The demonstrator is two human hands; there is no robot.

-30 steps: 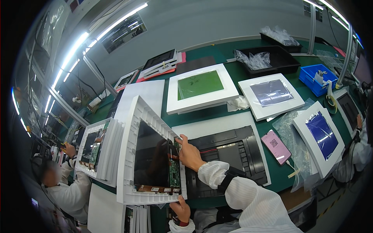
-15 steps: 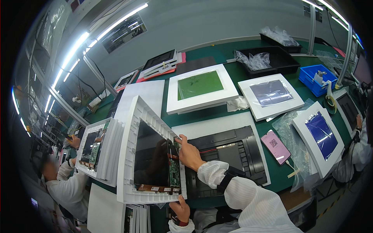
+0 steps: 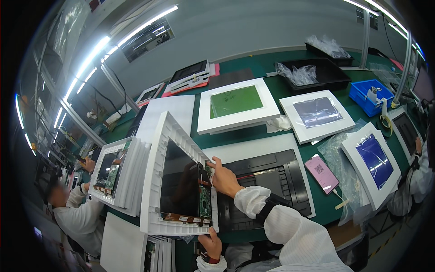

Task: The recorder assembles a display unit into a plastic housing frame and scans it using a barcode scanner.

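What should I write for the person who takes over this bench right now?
Right hand: fingers at the right edge of the white frame, beside the green board.
Left hand: grips the frame's lower right corner.
Frame stands tilted on edge on the green table, dark panel inside it. Black tray lies flat to its right.
Done: panel and board sit in the frame.
Left: frame is not yet laid down.

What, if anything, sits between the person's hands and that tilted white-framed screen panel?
Nothing visible. The right hand already touches the white-framed panel at its right edge by the green circuit board; the left hand grips its bottom edge.
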